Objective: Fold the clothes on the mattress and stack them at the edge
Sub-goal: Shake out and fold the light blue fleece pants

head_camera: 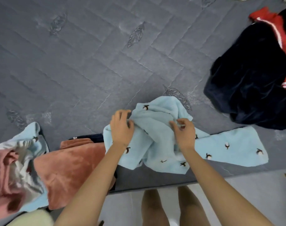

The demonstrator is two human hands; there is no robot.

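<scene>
Head view: at the mattress's (90,62) near edge, the left hand (121,128) and right hand (184,133) curl fingers (120,115) into a bunched blue garment (157,115). Soft, light and floppy, it is likely best taken by its corners.

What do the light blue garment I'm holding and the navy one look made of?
Light blue garment: probably fleece or plush, matte, with a fuzzy nap. Navy garment: seemingly velvet or velour; soft sheen streaks along its folds.

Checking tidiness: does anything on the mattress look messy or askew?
The light blue garment held by the left hand and right hand is bunched, one end trailing right; the pink and grey heap lies crumpled.
</scene>
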